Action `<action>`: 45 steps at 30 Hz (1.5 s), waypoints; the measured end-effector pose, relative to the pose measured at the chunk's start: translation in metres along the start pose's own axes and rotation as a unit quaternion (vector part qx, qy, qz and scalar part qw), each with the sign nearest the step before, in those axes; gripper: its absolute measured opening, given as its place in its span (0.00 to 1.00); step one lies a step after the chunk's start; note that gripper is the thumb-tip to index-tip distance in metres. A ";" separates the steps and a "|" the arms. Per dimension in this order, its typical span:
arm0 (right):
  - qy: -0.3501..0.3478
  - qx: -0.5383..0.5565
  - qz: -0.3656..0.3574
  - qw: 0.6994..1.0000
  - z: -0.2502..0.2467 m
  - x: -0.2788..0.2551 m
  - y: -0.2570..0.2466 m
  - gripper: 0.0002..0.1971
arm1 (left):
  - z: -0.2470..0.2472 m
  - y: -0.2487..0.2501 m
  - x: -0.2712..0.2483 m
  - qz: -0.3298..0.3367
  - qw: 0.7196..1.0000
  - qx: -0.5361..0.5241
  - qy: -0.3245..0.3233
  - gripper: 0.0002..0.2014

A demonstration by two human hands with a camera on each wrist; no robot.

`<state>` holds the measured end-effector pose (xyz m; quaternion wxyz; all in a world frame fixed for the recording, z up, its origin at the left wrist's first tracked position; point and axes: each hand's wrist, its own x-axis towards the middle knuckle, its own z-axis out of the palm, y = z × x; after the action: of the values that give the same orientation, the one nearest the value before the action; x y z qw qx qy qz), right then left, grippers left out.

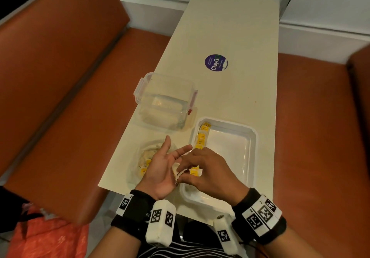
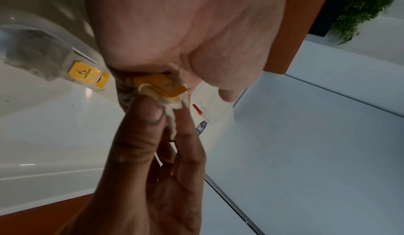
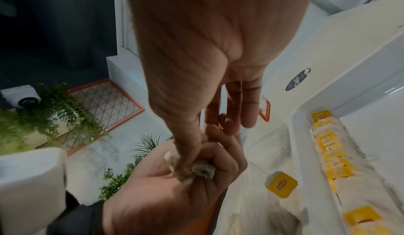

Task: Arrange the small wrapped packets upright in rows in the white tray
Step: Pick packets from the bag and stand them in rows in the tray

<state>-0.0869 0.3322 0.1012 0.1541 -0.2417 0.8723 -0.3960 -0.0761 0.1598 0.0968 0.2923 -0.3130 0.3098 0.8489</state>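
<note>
Grip, head view: our left hand lies palm up with fingers spread, a crumpled packet resting on it; our right hand reaches across, its fingertips closed on that packet. Both hover at the near left edge of the white tray, which sits on the desk. One row of packets stands along the tray's left wall, yellow tags up; the rest of the tray floor is bare. Left of the tray, a loose heap of packets in a thin bag. Beyond it, a clear lidded box.

Left wrist view: right thumb and forefinger pinch the white paper body just under the yellow tag; the left palm cups it from above in this picture. Another tagged packet lies behind, in clear wrap.

Right wrist view: packet is clamped between the right thumb and the curled left fingers, badly creased. The standing row shows to the right, and one loose tag lies near it.

Handling note, our judgement: smooth the paper flat before release, keep the pinch low on the body so the tag stays uppermost, and set it against the last packet in the row so it leans on its neighbour and does not topple.
</note>
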 end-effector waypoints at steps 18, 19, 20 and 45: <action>0.079 0.353 0.153 0.920 -0.059 -0.007 0.009 0.07 | 0.001 -0.005 0.005 0.051 0.997 0.062 0.021 0.14; 0.078 0.360 0.159 0.916 -0.061 -0.008 0.010 0.07 | 0.001 -0.005 0.005 0.054 0.996 0.062 0.018 0.14; 0.077 0.368 0.163 0.912 -0.063 -0.009 0.010 0.08 | 0.000 -0.005 0.006 0.059 0.996 0.067 0.016 0.15; -0.007 0.140 0.204 0.969 -0.062 -0.025 0.045 0.03 | 0.033 0.008 0.006 0.114 0.976 0.176 -0.059 0.07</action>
<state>-0.1086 0.4096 0.1086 0.2699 -0.0368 0.8379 -0.4729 -0.0972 0.1799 0.1150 0.2623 -0.1682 0.4702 0.8257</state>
